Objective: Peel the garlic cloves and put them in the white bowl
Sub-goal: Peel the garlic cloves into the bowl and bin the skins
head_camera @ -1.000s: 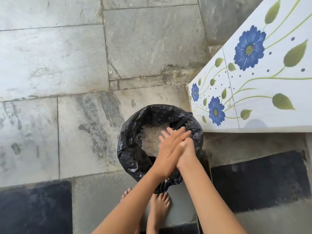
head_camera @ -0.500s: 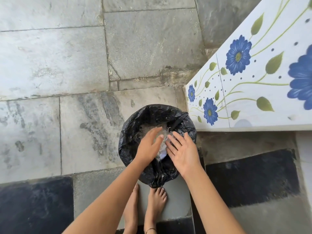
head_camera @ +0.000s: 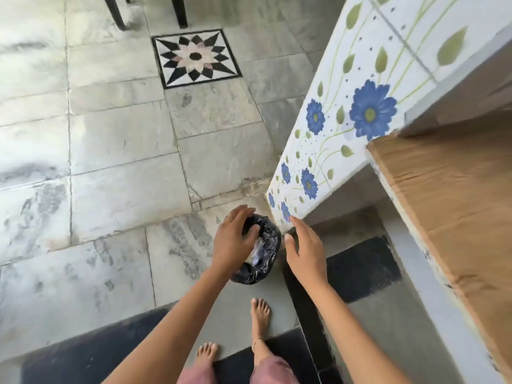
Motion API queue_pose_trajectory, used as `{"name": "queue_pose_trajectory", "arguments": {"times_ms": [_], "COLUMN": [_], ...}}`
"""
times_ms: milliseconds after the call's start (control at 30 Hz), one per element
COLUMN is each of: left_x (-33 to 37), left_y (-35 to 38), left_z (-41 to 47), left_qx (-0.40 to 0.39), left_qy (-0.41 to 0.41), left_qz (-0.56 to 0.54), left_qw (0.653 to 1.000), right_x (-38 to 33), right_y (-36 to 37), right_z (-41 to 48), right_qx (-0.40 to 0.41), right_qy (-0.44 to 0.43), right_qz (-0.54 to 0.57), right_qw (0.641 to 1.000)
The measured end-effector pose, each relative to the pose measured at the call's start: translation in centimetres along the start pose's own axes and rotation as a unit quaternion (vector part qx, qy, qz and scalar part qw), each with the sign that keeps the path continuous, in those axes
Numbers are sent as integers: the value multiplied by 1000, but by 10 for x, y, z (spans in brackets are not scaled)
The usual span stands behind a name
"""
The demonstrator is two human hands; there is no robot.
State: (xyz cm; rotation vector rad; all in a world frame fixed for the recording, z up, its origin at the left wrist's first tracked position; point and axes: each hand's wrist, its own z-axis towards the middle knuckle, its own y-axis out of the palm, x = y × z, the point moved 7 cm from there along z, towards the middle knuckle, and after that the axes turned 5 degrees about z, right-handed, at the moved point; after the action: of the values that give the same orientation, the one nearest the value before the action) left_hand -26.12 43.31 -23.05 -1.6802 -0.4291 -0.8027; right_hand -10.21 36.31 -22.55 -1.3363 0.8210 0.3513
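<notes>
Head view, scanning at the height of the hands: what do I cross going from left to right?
Grey stone floor → left hand → black bin bag → right hand → black floor slab → wooden panel.

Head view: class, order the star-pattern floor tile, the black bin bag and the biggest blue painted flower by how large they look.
1. Star-pattern floor tile.
2. Black bin bag and biggest blue flower: about alike; the left hand hides part of the bag, so unranked.
</notes>
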Motion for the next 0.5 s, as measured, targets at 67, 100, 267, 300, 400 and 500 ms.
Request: {"name": "queue_pose_trajectory", "arguments": {"times_ms": [67,100,267,300,400,500], "left_x": [32,53,145,161,220,278], "left_y": [-23,-35,-43,-40,-21,11], "left_z": [-20,-32,-81,-89,-114,-147], "left_qx": [3,0,-59,-71,-104,-134], "left_qy": [48,84,235,258,328,410], "left_qz": [-4,-10,-17,-18,-18,-22], "left_qw": [999,996,970,963,939,902], "right_x": [-28,-42,-62,-60,-48,-23], "right_y": [-31,-51,-133,-147,-204,-258], "right_z": [-26,-43,-119,-133,-182,-241], "right_qx": [60,103,268,295,390,477], "right_qy": [-19,-31,5,15,40,89], "right_qz": [-12,-19,-50,-52,-72,-88], "right_qw": [998,994,962,954,917,870]}}
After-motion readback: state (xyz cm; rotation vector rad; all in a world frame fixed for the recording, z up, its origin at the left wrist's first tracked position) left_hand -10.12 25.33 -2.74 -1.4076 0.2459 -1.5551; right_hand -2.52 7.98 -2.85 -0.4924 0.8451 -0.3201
